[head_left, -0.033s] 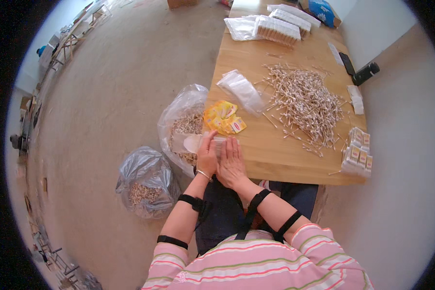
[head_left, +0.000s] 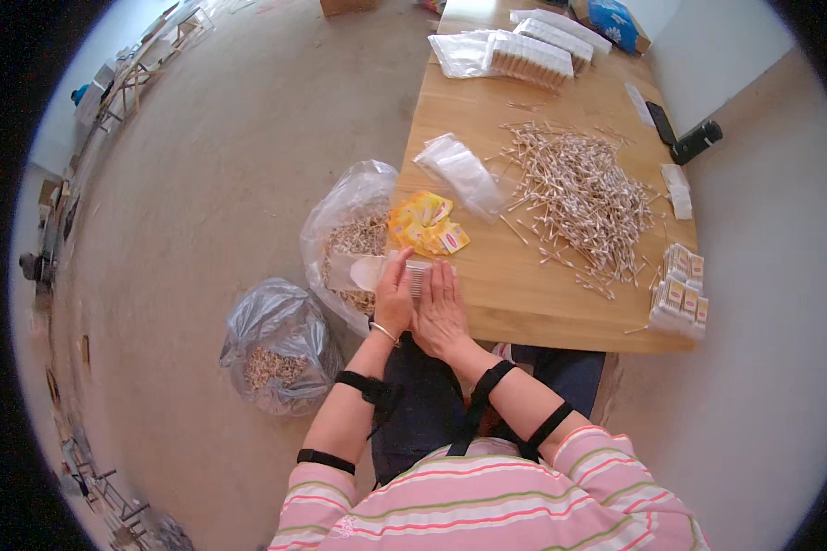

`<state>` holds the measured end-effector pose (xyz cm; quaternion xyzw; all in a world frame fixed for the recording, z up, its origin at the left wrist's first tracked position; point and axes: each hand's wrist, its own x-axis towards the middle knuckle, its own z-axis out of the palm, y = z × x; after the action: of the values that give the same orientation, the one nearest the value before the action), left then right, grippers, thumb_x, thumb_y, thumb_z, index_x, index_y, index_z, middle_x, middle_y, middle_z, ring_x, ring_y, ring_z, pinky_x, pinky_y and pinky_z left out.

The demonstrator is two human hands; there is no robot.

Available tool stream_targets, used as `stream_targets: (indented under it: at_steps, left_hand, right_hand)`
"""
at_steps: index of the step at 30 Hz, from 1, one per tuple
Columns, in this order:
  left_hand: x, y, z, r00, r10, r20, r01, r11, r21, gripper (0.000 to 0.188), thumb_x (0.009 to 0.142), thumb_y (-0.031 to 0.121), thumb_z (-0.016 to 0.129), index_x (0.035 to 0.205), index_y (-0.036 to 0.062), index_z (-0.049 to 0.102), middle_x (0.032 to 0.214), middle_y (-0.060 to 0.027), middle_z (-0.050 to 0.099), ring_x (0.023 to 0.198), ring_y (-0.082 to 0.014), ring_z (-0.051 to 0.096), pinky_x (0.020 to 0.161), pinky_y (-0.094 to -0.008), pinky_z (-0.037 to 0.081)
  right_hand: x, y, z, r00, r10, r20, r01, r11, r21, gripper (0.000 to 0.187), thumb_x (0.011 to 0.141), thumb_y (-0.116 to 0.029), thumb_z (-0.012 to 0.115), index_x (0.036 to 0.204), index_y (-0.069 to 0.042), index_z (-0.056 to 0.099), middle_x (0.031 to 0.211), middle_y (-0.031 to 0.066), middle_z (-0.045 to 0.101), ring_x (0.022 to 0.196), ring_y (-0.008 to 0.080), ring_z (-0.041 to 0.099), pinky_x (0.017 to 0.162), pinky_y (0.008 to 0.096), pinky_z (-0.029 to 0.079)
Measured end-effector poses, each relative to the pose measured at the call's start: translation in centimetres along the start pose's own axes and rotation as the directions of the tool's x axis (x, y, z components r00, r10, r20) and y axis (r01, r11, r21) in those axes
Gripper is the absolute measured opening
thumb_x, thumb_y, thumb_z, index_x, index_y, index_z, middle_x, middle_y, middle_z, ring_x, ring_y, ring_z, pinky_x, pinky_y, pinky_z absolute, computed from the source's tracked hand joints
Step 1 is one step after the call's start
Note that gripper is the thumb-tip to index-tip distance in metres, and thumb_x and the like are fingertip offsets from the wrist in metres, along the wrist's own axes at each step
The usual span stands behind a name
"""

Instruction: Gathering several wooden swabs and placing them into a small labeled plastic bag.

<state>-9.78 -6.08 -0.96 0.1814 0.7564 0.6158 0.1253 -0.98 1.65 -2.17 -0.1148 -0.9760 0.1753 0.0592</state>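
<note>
A clear plastic bag of cotton swabs point(head_left: 419, 281) lies at the table's near left corner, under both my hands. My left hand point(head_left: 394, 296) grips across it, fingers pressed together and pointing away from me. Flat beside it rests my right hand point(head_left: 441, 312), its fingers stretched over the bag's right side. The bag's flap, with a pale oval point(head_left: 368, 273), sticks out leftward past the table edge. Just beyond my hands is a small heap of yellow printed cards point(head_left: 423, 223). Empty clear bags point(head_left: 459, 174) are stacked behind the cards.
Loose cotton swabs point(head_left: 583, 197) form a large pile on the wooden table point(head_left: 524, 308). Packed swab bags stand at the near right point(head_left: 680, 292) and far end point(head_left: 528, 57). A black bottle point(head_left: 696, 140) sits by the wall. Two plastic sacks point(head_left: 345, 197) point(head_left: 271, 321) are left of the table.
</note>
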Motion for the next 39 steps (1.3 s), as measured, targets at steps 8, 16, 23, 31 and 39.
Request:
stream_targets:
  at_steps: [8, 16, 23, 31, 39]
  left_hand:
    - [2.6, 0.6, -7.8, 0.910, 0.124, 0.396, -0.406, 0.465, 0.787, 0.060, 0.070, 0.006, 0.056, 0.129, 0.0050, 0.046, 0.133, -0.0116, 0.048, 0.136, -0.0281, 0.027, 0.114, -0.0455, 0.010]
    - [3.7, 1.2, -8.2, 0.870, -0.005, 0.493, -0.426, 0.495, 0.757, 0.062, 0.065, 0.012, 0.066, 0.124, 0.0089, 0.049, 0.132, -0.0070, 0.049, 0.135, -0.0258, 0.030, 0.115, -0.0438, 0.008]
    - [3.3, 1.3, -8.3, 0.876, 0.018, 0.482, -0.414, 0.542, 0.731, 0.062, 0.065, 0.015, 0.069, 0.124, 0.0103, 0.051, 0.130, -0.0054, 0.051, 0.134, -0.0237, 0.032, 0.115, -0.0447, 0.008]
    - [3.8, 0.4, -9.0, 0.903, 0.055, 0.427, -0.360, 0.639, 0.679, 0.069, 0.066, 0.014, 0.066, 0.130, 0.0057, 0.044, 0.131, -0.0118, 0.049, 0.134, -0.0288, 0.031, 0.114, -0.0457, 0.012]
    - [3.8, -5.4, -10.8, 0.996, -0.070, -0.062, 0.082, 0.972, 0.222, 0.059, 0.082, 0.021, 0.065, 0.131, -0.0014, 0.041, 0.124, -0.0174, 0.053, 0.119, -0.0251, 0.049, 0.100, -0.0355, 0.039]
  right_hand:
    - [0.4, -1.2, -0.4, 1.000, 0.004, 0.004, -0.004, 0.999, 0.042, 0.084, 0.084, -0.036, 0.053, 0.140, 0.010, 0.011, 0.149, 0.0258, 0.007, 0.140, 0.0376, 0.003, 0.114, 0.0461, 0.004]
    - [1.6, -2.6, -0.2, 0.989, 0.058, 0.133, -0.059, 0.998, 0.007, 0.084, 0.086, -0.038, 0.051, 0.141, 0.010, 0.010, 0.150, 0.0257, 0.004, 0.140, 0.0375, 0.000, 0.114, 0.0452, 0.003]
    - [2.0, -3.9, 0.6, 0.995, 0.027, 0.093, -0.031, 0.999, 0.044, 0.081, 0.087, -0.039, 0.047, 0.140, 0.011, 0.010, 0.150, 0.0258, 0.005, 0.140, 0.0383, 0.001, 0.114, 0.0450, 0.004]
    - [3.1, -5.1, 2.0, 0.999, 0.015, 0.051, -0.017, 1.000, 0.026, 0.084, 0.086, -0.037, 0.048, 0.140, 0.011, 0.007, 0.149, 0.0268, 0.003, 0.140, 0.0391, 0.000, 0.114, 0.0461, 0.004]
    - [4.1, -7.0, 2.6, 0.999, 0.044, -0.010, -0.042, 0.984, 0.173, 0.088, 0.082, -0.035, 0.051, 0.141, 0.009, 0.002, 0.149, 0.0282, 0.002, 0.140, 0.0407, -0.002, 0.113, 0.0460, 0.001]
